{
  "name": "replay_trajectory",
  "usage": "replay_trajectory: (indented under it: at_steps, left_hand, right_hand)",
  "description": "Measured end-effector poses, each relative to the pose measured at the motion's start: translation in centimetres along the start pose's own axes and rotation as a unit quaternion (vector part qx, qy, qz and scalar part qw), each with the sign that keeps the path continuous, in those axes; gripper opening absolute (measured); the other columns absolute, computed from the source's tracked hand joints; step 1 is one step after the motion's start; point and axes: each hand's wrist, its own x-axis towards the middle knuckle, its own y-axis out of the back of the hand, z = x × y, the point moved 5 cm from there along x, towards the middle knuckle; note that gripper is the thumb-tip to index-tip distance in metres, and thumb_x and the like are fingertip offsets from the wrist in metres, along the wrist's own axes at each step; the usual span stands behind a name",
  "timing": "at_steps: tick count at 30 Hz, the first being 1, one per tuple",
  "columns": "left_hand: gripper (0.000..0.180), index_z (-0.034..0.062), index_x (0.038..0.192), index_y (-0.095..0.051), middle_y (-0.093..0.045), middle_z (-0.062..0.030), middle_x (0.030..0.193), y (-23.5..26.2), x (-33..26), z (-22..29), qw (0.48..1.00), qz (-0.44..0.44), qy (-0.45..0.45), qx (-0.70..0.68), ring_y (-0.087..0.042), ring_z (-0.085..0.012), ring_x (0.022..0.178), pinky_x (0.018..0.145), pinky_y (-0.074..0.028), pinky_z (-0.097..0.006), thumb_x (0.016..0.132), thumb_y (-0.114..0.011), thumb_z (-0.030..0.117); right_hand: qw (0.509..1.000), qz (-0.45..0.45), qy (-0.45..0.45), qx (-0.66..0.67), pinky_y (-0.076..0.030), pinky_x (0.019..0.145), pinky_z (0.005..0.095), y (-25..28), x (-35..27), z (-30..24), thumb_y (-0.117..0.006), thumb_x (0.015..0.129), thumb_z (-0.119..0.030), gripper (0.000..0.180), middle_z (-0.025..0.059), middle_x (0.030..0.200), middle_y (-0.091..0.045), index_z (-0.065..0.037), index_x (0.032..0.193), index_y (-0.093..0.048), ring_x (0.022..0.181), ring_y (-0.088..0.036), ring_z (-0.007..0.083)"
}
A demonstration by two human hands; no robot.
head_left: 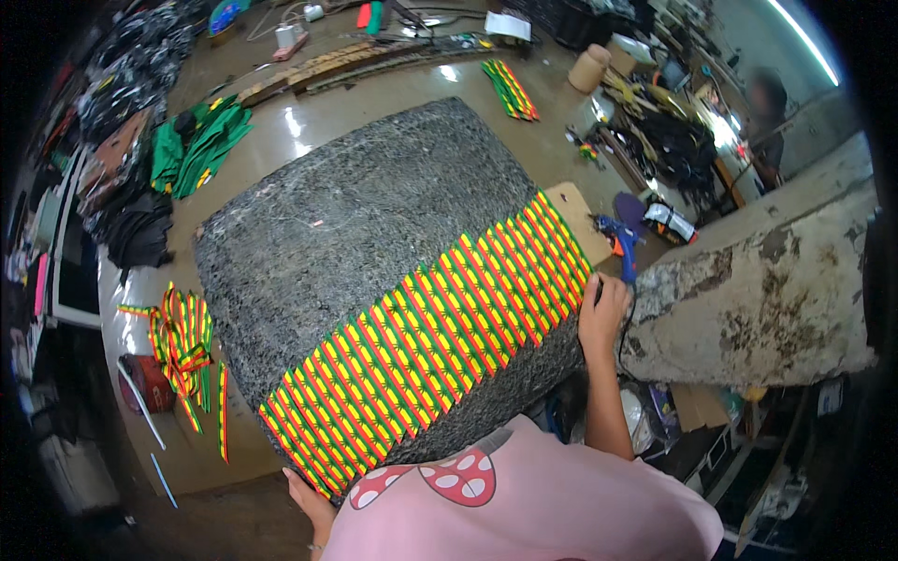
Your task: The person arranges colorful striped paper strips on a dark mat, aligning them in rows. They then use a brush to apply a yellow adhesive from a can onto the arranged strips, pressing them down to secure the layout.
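Observation:
Many narrow red, yellow and green strips with a dark leaf pattern (pixel 412 351) lie side by side in a slanting row on a large speckled grey stone slab (pixel 355 210). At the row's right end, my right hand (pixel 606 313) is against the slab's edge with its fingers curled. What they close on, if anything, is hidden. My left hand (pixel 311 500) touches the slab's near left corner by the other end of the row, its visible fingers stretched out. A blue glue gun (pixel 619 245) lies just beyond my right hand, next to a tan board (pixel 572 220).
Left of the slab are a tangled pile of similar strips (pixel 182 337) and green cloth pieces (pixel 196 150). Another strip bundle (pixel 511 91) lies behind it. A worn pale ledge (pixel 748 290) stands at the right. Further back on the right is a person (pixel 767 122).

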Motion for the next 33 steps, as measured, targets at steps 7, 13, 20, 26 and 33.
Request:
replay_trajectory:
  at_steps: [7, 13, 20, 26, 33]
  left_hand:
    - [0.052, -0.0036, 0.104, -0.058, -0.063, -0.0059, 0.099, -0.7, 0.2, 0.8, 0.987, -0.123, -0.101, -0.038, -0.057, -0.0115, 0.088, 0.081, -0.044, -0.029, 0.104, -0.032, 0.042]
    - [0.05, -0.0057, 0.111, -0.058, -0.064, -0.005, 0.105, -1.3, 0.5, 0.4, 0.988, -0.098, -0.073, -0.097, -0.057, -0.0102, 0.091, 0.085, -0.044, -0.027, 0.105, -0.035, 0.038]
    - [0.059, -0.0043, 0.074, -0.064, -0.059, -0.0134, 0.057, 2.2, 1.9, 7.0, 0.856, -0.235, -0.114, 0.447, -0.064, -0.0221, 0.057, 0.06, -0.049, -0.037, 0.103, -0.036, 0.038]
    - [0.06, -0.0071, 0.072, -0.063, -0.061, -0.0199, 0.062, -0.1, 2.6, 10.5, 0.856, -0.266, -0.113, 0.428, -0.063, -0.032, 0.057, 0.058, -0.05, -0.041, 0.101, -0.039, 0.04]
    - [0.058, -0.0008, 0.069, -0.065, -0.062, -0.0235, 0.067, -0.4, 3.4, 9.7, 0.806, -0.277, -0.186, 0.488, -0.063, -0.0406, 0.066, 0.066, -0.049, -0.048, 0.1, -0.037, 0.04]
  right_hand:
    - [0.999, -0.038, -0.038, 0.01, -0.038, 0.094, 0.0472, -0.3, -0.8, 0.7, -0.041, 0.101, -0.035, 0.042, 0.0181, 0.117, -0.051, 0.002, 0.114, -0.057, 0.109, -0.045, 0.0358]
    - [1.0, -0.001, 0.01, 0.006, -0.04, 0.091, 0.0465, -0.1, -1.4, 1.3, -0.041, 0.101, -0.031, 0.04, 0.0194, 0.108, -0.057, 0.002, 0.112, -0.06, 0.103, -0.05, 0.0374]
    - [0.992, -0.099, -0.077, 0.017, -0.039, 0.1, 0.0492, 2.0, -0.1, 0.4, -0.037, 0.1, -0.047, 0.057, 0.0222, 0.132, -0.049, -0.003, 0.135, -0.048, 0.124, -0.045, 0.0391]
    - [0.997, -0.049, -0.034, 0.047, -0.035, 0.105, 0.0481, -0.2, -1.4, -0.3, -0.031, 0.102, -0.048, 0.06, 0.0225, 0.143, -0.038, -0.002, 0.139, -0.043, 0.13, -0.04, 0.0389]
    - [0.996, -0.015, -0.013, 0.085, -0.038, 0.101, 0.0458, -1.5, -1.5, 0.9, -0.031, 0.103, -0.045, 0.059, 0.022, 0.135, -0.044, 0.001, 0.135, -0.045, 0.125, -0.044, 0.0376]
